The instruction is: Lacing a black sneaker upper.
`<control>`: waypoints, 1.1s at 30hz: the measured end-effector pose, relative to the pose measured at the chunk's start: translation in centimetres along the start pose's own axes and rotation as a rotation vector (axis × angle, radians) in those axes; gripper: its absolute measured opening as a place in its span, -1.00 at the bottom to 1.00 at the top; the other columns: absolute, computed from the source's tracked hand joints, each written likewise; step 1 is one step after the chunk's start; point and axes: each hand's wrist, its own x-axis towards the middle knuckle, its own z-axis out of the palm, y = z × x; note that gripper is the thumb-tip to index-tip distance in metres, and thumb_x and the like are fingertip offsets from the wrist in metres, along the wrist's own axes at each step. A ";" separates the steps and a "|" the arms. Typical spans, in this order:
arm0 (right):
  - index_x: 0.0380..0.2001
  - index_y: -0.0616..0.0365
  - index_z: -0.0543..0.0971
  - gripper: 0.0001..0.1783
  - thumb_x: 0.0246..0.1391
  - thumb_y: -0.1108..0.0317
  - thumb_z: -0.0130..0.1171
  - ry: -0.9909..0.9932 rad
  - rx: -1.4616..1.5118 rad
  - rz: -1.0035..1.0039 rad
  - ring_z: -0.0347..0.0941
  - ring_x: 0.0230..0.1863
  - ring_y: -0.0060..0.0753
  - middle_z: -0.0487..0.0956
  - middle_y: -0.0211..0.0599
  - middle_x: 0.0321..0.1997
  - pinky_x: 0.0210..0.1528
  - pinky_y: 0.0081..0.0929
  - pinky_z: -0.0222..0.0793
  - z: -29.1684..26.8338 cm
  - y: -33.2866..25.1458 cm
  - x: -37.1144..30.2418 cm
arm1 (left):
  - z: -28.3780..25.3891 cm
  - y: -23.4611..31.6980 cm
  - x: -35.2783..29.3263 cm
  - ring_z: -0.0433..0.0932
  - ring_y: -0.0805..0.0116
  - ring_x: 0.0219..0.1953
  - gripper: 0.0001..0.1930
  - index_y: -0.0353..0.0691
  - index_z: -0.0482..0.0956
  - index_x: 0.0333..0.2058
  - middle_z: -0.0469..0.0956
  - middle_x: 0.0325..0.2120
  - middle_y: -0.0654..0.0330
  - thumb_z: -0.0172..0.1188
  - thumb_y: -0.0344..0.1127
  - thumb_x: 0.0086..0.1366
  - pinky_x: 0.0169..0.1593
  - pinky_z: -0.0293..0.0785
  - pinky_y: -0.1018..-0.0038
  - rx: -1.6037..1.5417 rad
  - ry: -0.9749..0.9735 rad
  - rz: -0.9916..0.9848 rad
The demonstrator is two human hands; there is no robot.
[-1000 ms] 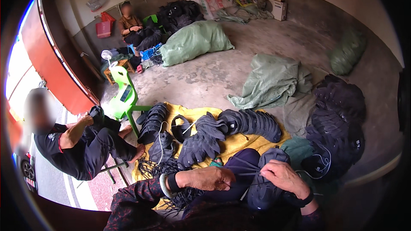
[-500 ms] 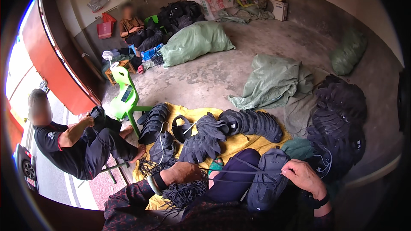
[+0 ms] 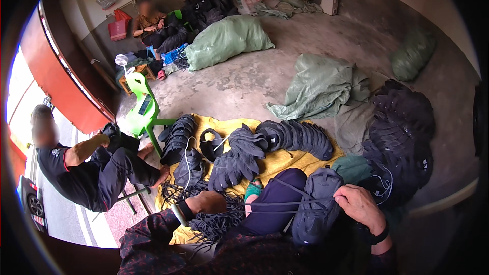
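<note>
A dark grey shoe upper (image 3: pixel 317 209) lies across my raised thigh, with flat dark shoelaces (image 3: pixel 275 204) threaded through it. My left hand (image 3: pixel 206 203) is closed on the laces, which stretch tight from it to the upper; its fingertips are partly hidden. At the upper's right edge, my right hand (image 3: pixel 359 206) pinches a lace between thumb and finger. A tangled heap of loose dark laces (image 3: pixel 216 224) lies beneath my left hand.
Rows of dark shoe uppers (image 3: pixel 298 140) rest on a yellow sheet (image 3: pixel 229 124) ahead, with a larger pile (image 3: pixel 400 137) at right. A seated co-worker (image 3: pixel 97 168) and a green chair (image 3: pixel 142 104) are at left. Another person (image 3: pixel 148 25) sits farther back near a stuffed green sack (image 3: pixel 229 40).
My left hand has moved left, drawing the laces out farther from the upper. My right hand stays at the upper's edge. The whole view has shifted slightly.
</note>
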 end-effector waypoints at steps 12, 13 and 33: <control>-0.28 0.12 0.65 -0.81 0.20 0.25 0.19 -0.089 0.035 -0.071 0.63 -0.26 -0.02 0.68 -0.15 -0.32 -0.21 -0.21 0.51 2.6 -2.0 0.5 | -6.8 15.1 4.9 0.59 0.04 0.02 -0.65 -0.30 0.51 0.07 0.58 -0.03 0.02 0.24 -0.32 0.36 0.08 0.53 0.26 -0.507 0.425 0.680; -0.28 0.12 0.65 -0.81 0.20 0.25 0.19 -0.091 0.033 -0.067 0.63 -0.26 -0.02 0.68 -0.15 -0.32 -0.21 -0.21 0.51 3.0 -2.0 0.7 | -7.3 16.4 5.2 0.61 0.10 -0.01 -0.65 -0.29 0.51 0.08 0.60 -0.04 0.04 0.24 -0.31 0.38 0.04 0.56 0.31 -0.572 0.413 0.719; -0.32 0.21 0.57 -0.83 0.20 0.31 0.20 -0.066 0.117 -0.057 0.60 -0.25 0.02 0.64 -0.09 -0.32 -0.19 -0.20 0.49 4.0 -1.6 0.3 | -6.7 17.6 8.5 0.65 0.07 -0.12 -0.79 -0.29 0.64 -0.12 0.66 -0.24 -0.02 0.28 -0.44 0.26 -0.04 0.54 0.31 -0.581 0.215 0.603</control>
